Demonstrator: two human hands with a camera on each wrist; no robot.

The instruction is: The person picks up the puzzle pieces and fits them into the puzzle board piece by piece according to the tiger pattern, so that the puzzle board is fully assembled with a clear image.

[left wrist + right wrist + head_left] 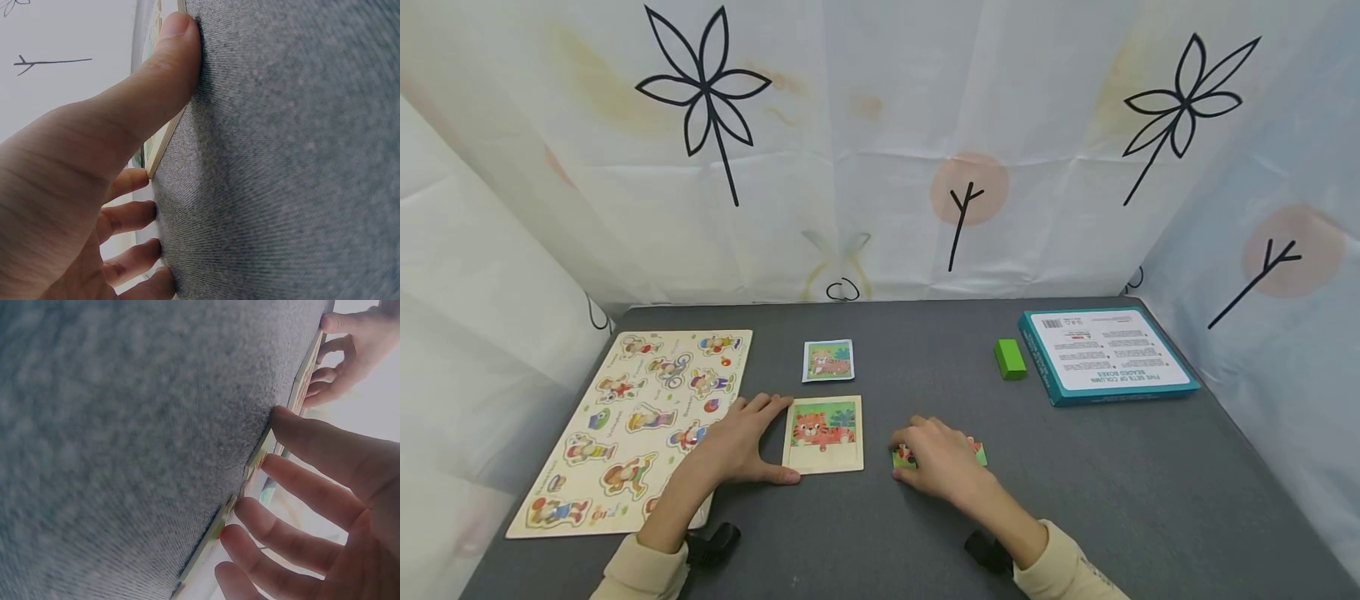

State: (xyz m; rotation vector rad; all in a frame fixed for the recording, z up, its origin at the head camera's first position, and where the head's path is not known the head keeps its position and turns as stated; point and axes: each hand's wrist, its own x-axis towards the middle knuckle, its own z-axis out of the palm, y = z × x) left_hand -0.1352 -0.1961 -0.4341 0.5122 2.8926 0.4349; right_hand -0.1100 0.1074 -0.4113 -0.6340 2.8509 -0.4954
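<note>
A square wooden puzzle tray lies on the table, its upper half filled with a red tiger and green leaves, its lower part bare wood. My left hand holds the tray at its left side, thumb at the near corner and index fingertip at the far corner. To the right of the tray, my right hand pinches a flat puzzle piece between thumb and index finger, low over the table. The palm hides much of it. Beyond it shows another green and red puzzle piece, partly under the hand.
Behind the tray sits a small picture card with a similar scene. A large board of figures lies at left, partly under the left forearm. Toward the back right are a green block and a teal box. Fabric walls enclose the table.
</note>
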